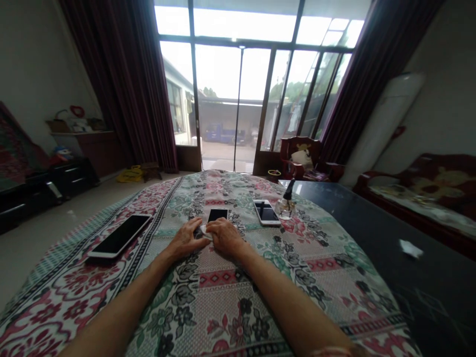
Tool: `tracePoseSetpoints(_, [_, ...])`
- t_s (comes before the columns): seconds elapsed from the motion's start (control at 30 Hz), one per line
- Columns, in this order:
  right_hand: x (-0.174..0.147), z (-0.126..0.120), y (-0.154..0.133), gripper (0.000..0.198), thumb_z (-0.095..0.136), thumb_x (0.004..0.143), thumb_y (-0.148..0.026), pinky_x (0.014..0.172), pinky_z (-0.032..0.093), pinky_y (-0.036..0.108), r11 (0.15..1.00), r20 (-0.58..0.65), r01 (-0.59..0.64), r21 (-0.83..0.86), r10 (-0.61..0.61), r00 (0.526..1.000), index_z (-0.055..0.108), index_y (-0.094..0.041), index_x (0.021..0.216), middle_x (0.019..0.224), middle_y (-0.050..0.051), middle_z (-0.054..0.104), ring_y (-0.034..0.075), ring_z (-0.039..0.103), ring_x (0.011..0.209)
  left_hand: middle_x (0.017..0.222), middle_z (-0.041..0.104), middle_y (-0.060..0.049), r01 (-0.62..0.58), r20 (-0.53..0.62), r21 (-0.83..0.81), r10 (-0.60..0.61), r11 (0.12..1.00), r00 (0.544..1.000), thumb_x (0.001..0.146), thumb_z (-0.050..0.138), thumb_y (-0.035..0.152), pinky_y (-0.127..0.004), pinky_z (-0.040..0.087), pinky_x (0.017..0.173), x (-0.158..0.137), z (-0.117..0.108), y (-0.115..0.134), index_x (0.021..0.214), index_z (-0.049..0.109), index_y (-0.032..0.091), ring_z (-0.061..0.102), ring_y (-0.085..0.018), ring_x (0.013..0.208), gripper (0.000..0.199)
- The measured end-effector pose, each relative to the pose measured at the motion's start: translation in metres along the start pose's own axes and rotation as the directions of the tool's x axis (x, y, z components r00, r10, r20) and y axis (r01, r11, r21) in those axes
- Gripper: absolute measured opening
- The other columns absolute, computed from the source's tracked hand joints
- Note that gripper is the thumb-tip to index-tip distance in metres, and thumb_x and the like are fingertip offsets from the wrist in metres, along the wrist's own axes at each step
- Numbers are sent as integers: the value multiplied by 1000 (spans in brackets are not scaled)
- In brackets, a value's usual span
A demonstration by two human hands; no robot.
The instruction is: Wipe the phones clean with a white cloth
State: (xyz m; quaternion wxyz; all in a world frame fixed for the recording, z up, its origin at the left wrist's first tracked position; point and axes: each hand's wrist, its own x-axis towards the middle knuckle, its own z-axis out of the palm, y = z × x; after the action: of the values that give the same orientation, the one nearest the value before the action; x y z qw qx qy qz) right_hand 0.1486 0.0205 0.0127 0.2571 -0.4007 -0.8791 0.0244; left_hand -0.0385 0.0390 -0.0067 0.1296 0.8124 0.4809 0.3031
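A small smartphone [217, 214] with a dark screen lies on the table, its near part covered by my hands. My left hand [185, 239] is curled about the phone's near left side, with the thumb along the near edge. My right hand [226, 237] is closed over a white piece of tissue or cloth [206, 231], pressed down at the near part of the phone. Most of the white piece is hidden under the fingers. To the right lies a white smartphone [266, 212], beside a clear glass bottle [285, 207] with a black spray top.
A white tablet [119, 237] lies on the left of the flowered tablecloth [238, 302]. On the right, a dark glossy tabletop [375, 233] carries a crumpled white piece [411, 249]. A wooden armchair [303, 156] stands near the glass doors.
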Motion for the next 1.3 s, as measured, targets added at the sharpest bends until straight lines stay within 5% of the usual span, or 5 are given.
tracePoseSetpoints(0.37, [-8, -4, -5, 24, 54, 79, -7, 97, 41, 31, 995, -63, -46, 84, 51, 997, 73, -17, 90, 106, 7, 73, 18, 61, 100, 133, 61, -11, 51, 8, -56, -51, 997, 999, 60, 73, 39, -43, 38, 111, 6, 5, -2, 110, 72, 18, 52, -34, 128, 54])
tracePoseSetpoints(0.57, [-14, -5, -2, 24, 60, 73, -11, 97, 41, 33, 994, -81, 5, 105, 3, 997, 71, -16, 93, 110, 8, 71, 20, 58, 106, 134, 61, -11, -17, 18, -56, 18, 998, 1000, 65, 70, 37, -44, 37, 111, 3, 4, -3, 115, 71, 20, 52, -31, 128, 53])
tracePoseSetpoints(1.1, [-10, -19, 4, 17, 63, 76, -16, 97, 40, 32, 996, -22, -33, 86, 35, 999, 73, -16, 91, 109, 7, 72, 19, 60, 103, 131, 63, -12, -57, -15, 65, 58, 996, 998, 68, 70, 42, -45, 39, 108, 3, 8, 4, 115, 69, 21, 55, -32, 124, 51])
tracePoseSetpoints(1.3, [-8, -15, 8, 18, 57, 85, -13, 95, 39, 31, 998, -17, -62, 22, 62, 998, 71, -15, 96, 106, 8, 71, 18, 60, 101, 134, 60, -13, -30, 61, 35, 28, 999, 998, 66, 72, 43, -45, 38, 109, 6, 5, 5, 116, 69, 21, 53, -33, 126, 55])
